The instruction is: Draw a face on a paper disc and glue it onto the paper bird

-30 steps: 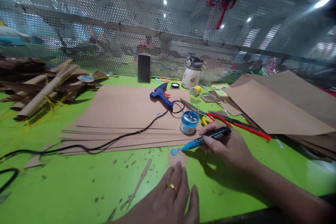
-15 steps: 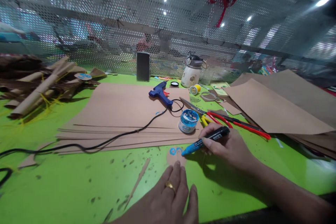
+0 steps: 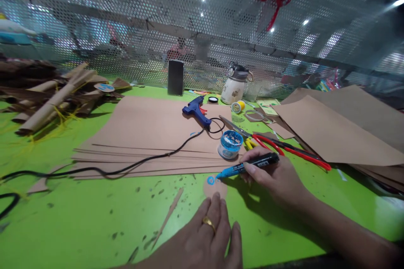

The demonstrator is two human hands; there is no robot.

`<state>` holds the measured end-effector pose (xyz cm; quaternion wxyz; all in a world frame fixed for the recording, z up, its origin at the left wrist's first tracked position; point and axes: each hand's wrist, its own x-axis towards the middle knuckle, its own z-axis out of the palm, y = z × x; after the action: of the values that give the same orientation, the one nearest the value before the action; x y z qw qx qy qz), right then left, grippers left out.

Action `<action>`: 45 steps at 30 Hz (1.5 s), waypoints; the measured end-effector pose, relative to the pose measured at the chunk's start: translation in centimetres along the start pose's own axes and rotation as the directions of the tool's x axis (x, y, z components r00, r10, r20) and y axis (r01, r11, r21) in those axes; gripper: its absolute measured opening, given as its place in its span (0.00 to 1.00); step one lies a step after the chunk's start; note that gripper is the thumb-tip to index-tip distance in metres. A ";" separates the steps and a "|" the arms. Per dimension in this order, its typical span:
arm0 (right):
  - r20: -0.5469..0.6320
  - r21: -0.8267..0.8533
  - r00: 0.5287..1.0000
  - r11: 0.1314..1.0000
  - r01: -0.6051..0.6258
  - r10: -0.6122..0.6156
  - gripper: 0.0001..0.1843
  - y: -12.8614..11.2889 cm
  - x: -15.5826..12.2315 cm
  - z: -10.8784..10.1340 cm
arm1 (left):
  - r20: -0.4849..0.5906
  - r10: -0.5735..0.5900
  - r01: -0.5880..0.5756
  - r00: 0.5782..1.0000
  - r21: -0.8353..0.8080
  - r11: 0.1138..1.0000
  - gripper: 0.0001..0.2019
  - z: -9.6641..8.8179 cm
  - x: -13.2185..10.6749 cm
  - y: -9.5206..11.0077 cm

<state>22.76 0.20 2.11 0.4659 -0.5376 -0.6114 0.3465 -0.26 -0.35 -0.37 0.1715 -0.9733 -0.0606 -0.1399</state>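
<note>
A bright green worktable (image 3: pixel 78 218) stretches beneath a perforated metal screen (image 3: pixel 126 17). A stack of flat brown cardboard sheets (image 3: pixel 148 130) lies at its centre, and more loose brown sheets (image 3: pixel 331 130) fan out at the right. A bundle of rolled cardboard tubes (image 3: pixel 53 101) lies at the far left. A black power cord (image 3: pixel 142 162) crosses the stack to a blue glue gun (image 3: pixel 196 111). Red-handled scissors (image 3: pixel 284 147) and a small clear jar with a blue-smeared lid (image 3: pixel 230 144) sit just beside the working hand.

The person's right hand (image 3: pixel 277 178) pinches a black-barrelled marker with a blue tip (image 3: pixel 249 164) between thumb and fingers. The tip touches a small round brown cardboard disc (image 3: pixel 214 189), which lies on the bare table just in front of the stack's near edge. The left hand (image 3: pixel 202 243), with a gold ring (image 3: pixel 208 222) on one finger, grips nothing. Its fingers are straight and close together, the fingertips pressing the disc's near rim. A small blue ring mark (image 3: pixel 210 180) shows on the disc beside the tip.

The marking seems best served by a firm hold-down so the disc cannot turn. Bracing the right wrist on the table, using short, light strokes and staying clear of wet ink should also help.
</note>
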 end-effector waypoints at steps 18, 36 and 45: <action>-0.009 -0.051 1.000 0.999 0.008 -0.009 0.01 -0.6 -0.3 -0.1 | 0.027 0.033 -0.035 0.999 0.046 0.998 0.15 -0.1 0.1 0.0; 0.011 -0.098 0.999 0.994 0.045 -0.044 0.02 -0.7 -0.3 0.1 | -0.055 0.015 -0.009 0.998 0.109 0.994 0.12 -0.1 0.5 -0.2; -0.057 -0.107 0.996 0.993 0.056 -0.062 0.03 -1.1 -0.2 -0.2 | -0.036 0.015 -0.011 0.999 0.107 0.994 0.13 -0.2 0.6 -0.2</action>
<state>22.53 -0.24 3.17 0.4650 -0.5533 -0.6302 0.2836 0.23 -0.24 0.09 0.2253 -0.9604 -0.0582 -0.1534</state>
